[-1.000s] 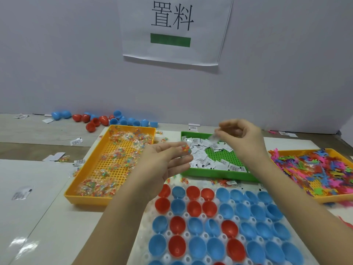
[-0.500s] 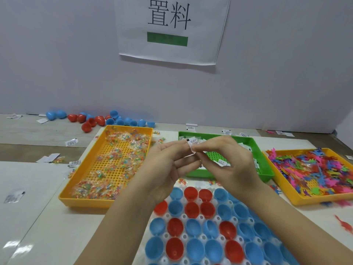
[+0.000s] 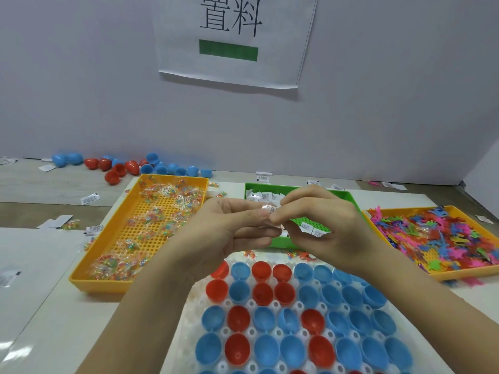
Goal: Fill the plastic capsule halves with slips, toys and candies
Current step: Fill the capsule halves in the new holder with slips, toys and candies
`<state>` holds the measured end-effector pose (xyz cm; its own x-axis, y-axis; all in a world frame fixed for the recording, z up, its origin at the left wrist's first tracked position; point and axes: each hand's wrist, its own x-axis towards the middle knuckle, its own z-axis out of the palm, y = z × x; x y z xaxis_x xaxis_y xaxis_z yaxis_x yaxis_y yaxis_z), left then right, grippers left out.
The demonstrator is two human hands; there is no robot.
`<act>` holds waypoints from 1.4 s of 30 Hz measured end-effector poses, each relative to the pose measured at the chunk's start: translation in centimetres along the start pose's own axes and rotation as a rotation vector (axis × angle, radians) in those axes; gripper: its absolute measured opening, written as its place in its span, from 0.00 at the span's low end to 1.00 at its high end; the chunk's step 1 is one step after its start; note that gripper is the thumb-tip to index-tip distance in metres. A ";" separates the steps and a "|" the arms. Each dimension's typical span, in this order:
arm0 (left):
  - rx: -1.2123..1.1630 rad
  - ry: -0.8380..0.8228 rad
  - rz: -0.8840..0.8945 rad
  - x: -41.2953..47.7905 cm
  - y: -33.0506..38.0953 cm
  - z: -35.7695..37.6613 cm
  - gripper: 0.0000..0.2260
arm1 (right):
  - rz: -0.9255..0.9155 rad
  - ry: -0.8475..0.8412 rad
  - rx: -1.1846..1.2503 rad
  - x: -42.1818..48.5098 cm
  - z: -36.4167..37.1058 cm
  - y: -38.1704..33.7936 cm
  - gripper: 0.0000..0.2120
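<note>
Now | I see left hand (image 3: 226, 233) and right hand (image 3: 326, 228) both pinching one paper slip (image 3: 271, 210) | held above capsule halves (image 3: 266, 319), near side of green tray (image 3: 348, 197).

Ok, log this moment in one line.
left hand: holds slips | right hand: pinches same slips | capsule halves: visible ones empty | green tray: behind hands

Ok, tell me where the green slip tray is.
In the head view the green slip tray sits mid-table, just beyond the capsule halves, between the yellow candy tray on its left and the toy tray on its right.
</note>
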<state>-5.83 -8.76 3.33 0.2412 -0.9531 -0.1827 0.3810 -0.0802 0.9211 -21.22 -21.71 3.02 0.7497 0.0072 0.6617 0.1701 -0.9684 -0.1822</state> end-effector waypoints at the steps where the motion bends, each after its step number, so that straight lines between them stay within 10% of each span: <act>1: 0.003 0.004 -0.001 -0.1 0.1 0.0 0.14 | 0.022 0.002 0.008 -0.1 0.0 0.0 0.11; 11: -0.088 0.164 0.060 0.4 -0.3 0.9 0.12 | 0.687 0.532 0.131 -4.0 -5.2 4.0 0.11; 13: -0.080 0.170 0.063 0.5 -0.5 1.1 0.12 | 0.989 0.394 -0.046 -6.0 -7.2 6.9 0.10; 17: -0.059 0.159 0.067 0.7 -1.0 1.5 0.14 | 1.412 -0.423 -0.295 -10.5 -9.2 10.0 0.20; 20: -0.056 0.154 0.074 0.9 -1.1 1.7 0.13 | 1.396 -0.602 -0.336 -11.9 -9.0 9.8 0.16; 22: -0.051 0.154 0.084 0.9 -1.2 1.8 0.13 | 1.357 -0.477 -0.341 -12.3 -8.9 9.2 0.04; 37: 0.011 0.149 0.076 0.7 -1.5 2.1 0.14 | 1.225 0.303 -0.240 -13.7 -9.7 8.9 0.09; 42: 0.006 0.160 0.080 0.6 -1.5 2.5 0.15 | 1.082 0.548 0.183 -9.2 -9.0 5.0 0.12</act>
<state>-8.51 -9.93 2.67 0.4099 -0.8978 -0.1611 0.3494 -0.0086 0.9369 -33.06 -28.82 2.59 0.1998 -0.9275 0.3159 -0.2530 -0.3603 -0.8979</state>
